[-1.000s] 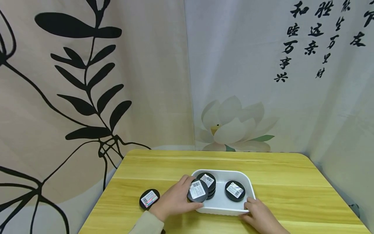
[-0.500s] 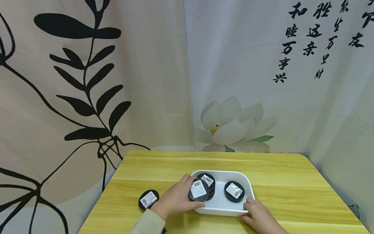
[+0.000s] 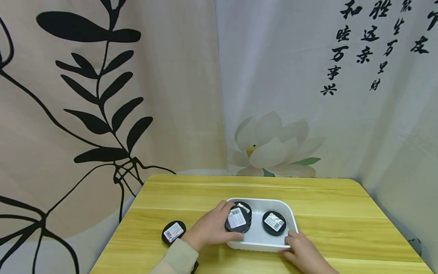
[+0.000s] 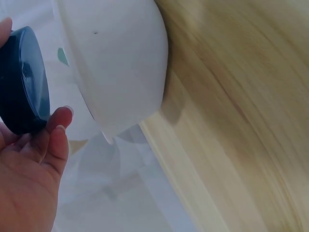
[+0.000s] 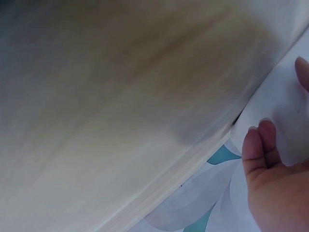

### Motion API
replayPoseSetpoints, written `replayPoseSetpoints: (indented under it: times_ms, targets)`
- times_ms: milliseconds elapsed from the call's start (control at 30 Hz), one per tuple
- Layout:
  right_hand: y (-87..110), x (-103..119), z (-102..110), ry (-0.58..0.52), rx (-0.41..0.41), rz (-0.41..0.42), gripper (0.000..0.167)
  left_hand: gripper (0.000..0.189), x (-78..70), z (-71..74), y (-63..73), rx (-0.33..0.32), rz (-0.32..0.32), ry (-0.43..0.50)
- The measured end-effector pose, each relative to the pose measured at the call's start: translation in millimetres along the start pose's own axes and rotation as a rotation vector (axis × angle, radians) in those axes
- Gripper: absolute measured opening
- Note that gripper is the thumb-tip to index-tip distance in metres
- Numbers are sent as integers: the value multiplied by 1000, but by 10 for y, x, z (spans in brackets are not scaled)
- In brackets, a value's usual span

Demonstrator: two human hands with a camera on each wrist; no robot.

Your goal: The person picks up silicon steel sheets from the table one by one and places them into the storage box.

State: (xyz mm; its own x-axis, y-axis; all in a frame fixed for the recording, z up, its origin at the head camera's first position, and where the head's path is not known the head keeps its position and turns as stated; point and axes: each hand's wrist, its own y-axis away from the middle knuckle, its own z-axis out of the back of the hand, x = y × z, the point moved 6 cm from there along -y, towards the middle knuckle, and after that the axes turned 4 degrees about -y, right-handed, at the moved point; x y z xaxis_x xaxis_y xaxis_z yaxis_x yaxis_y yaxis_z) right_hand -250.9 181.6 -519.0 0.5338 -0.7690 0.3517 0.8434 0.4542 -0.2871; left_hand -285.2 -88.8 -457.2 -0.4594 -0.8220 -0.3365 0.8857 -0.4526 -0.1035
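My left hand [image 3: 211, 227] grips a flat, round black disc [image 3: 237, 219] with a white barcode label, fingers on its far side and thumb at the near edge. The left wrist view shows this disc [image 4: 24, 82] tilted beside the white tray [image 4: 120, 58]. In the head view it overlaps a stack of like discs [image 3: 247, 208] in the tray's left part, hiding most of it. Another labelled disc [image 3: 274, 223] lies flat in the right part of the white tray [image 3: 254, 246]. Thumb and fingers of my right hand [image 3: 304, 252] pinch the tray's front right corner.
On the wooden table [image 3: 342, 213], left of the tray, lies one more black labelled disc [image 3: 173, 231], partly behind the left forearm. A dark object [image 3: 195, 267] peeks out beside the sleeve [image 3: 179, 257]. Printed curtains [image 3: 184, 95] hang behind the table.
My left hand has moved a little right and up with its disc, which now covers more of the stack. The right hand stays at the tray's corner.
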Motion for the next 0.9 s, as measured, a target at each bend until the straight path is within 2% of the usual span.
replayPoseSetpoints:
  times_ms: [167, 333, 533, 900]
  targets:
    - [3, -4, 9, 5, -21, 8, 24, 105, -37, 1, -50, 15, -12, 9]
    - [5, 26, 34, 22, -108, 85, 28, 106, -64, 5, -90, 22, -20, 26]
    - [5, 41, 21, 27, -147, 123, 29, 101, -101, 21, -112, 17, -34, 31]
    - [3, 37, 26, 25, -134, 105, 27, 96, -146, 50, -231, 9, -41, 32]
